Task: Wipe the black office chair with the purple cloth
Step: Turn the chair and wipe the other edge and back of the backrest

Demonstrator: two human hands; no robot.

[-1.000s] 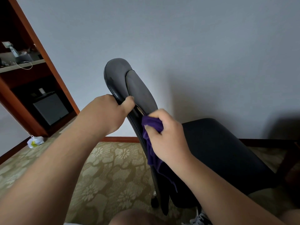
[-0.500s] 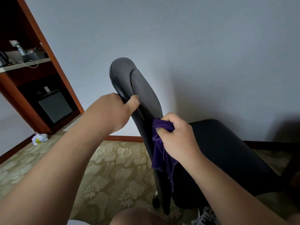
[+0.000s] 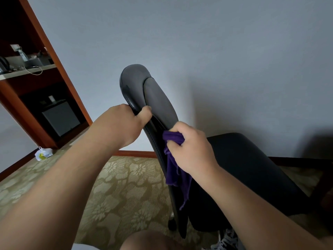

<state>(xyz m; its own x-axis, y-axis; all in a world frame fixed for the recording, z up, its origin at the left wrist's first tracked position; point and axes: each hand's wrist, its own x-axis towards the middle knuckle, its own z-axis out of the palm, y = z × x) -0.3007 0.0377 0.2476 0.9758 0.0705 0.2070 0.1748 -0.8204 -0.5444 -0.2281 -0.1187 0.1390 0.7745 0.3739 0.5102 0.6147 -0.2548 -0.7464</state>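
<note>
The black office chair [image 3: 252,168] stands side-on in front of me, its backrest [image 3: 137,82] rising at the centre and its seat stretching to the right. My left hand [image 3: 122,125] grips the left edge of the backrest, thumb hooked over the front. My right hand [image 3: 191,148] holds the bunched purple cloth [image 3: 173,159] against the backrest's edge, just below the left hand. A tail of cloth hangs down along the backrest.
A brown wooden shelf unit [image 3: 59,73] with small items and a dark box stands at the left. A white plastic bag [image 3: 43,154] lies on the patterned carpet [image 3: 126,186] by its foot. A plain wall is behind the chair. My knee [image 3: 149,240] shows at the bottom.
My right hand has slid the cloth down the backrest's edge and a little to the right. The left hand keeps its grip. The view has shifted slightly.
</note>
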